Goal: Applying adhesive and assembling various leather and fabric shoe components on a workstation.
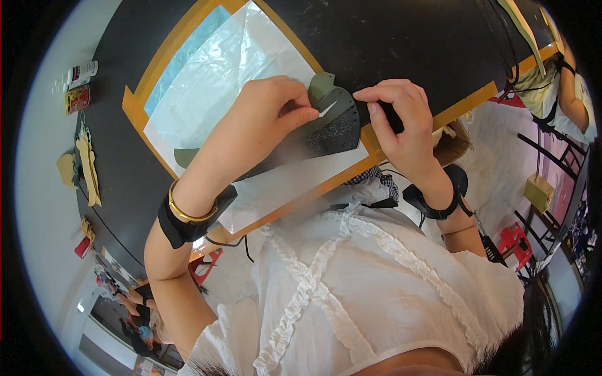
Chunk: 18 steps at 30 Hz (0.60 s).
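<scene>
My left hand (269,109) is closed in a pinch over a flat dark green and black piece (337,128), with small holes along its edge, like part of a shoe upper. A thin white curved sliver (327,109) shows at my left thumb tip, against the piece. My right hand (401,116) hovers just right of the piece, its index finger and thumb drawn close together and the other fingers curled; anything between the tips is too small to make out. Under the piece lies a white sheet with clear plastic film (207,94). My left forearm hides some of the piece.
Yellow-brown tape (464,106) borders the black table (370,37) and the sheet. A can (76,98) and a white bottle (81,74) stand at the far left, near beige cut pieces (89,169). Cables run along the right. Other people are at both sides.
</scene>
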Tool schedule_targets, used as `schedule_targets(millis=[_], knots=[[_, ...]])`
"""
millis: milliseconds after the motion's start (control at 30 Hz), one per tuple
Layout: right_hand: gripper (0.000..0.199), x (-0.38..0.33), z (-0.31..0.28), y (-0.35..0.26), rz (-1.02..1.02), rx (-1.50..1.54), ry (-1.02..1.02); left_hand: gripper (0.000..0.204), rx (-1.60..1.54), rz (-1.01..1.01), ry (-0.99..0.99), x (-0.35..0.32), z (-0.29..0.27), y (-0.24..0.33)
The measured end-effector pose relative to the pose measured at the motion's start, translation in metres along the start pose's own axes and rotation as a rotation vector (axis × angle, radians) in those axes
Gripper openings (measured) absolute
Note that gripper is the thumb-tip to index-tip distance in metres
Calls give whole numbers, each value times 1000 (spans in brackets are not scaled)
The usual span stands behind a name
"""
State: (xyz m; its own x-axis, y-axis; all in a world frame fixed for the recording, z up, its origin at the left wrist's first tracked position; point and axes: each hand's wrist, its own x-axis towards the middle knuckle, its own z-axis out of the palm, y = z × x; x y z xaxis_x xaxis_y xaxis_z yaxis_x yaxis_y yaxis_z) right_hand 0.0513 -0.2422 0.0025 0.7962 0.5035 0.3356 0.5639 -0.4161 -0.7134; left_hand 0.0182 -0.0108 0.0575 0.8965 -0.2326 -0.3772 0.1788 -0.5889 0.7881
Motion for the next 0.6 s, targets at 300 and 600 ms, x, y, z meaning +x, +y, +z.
schedule_targets(millis=[300, 600], knots=[[19, -3, 1, -4, -120, -42, -13, 16, 27, 2, 27, -1, 4, -1], [27, 1, 12, -11, -126, 27, -93, 17, 48, 41, 38, 0, 5, -4]])
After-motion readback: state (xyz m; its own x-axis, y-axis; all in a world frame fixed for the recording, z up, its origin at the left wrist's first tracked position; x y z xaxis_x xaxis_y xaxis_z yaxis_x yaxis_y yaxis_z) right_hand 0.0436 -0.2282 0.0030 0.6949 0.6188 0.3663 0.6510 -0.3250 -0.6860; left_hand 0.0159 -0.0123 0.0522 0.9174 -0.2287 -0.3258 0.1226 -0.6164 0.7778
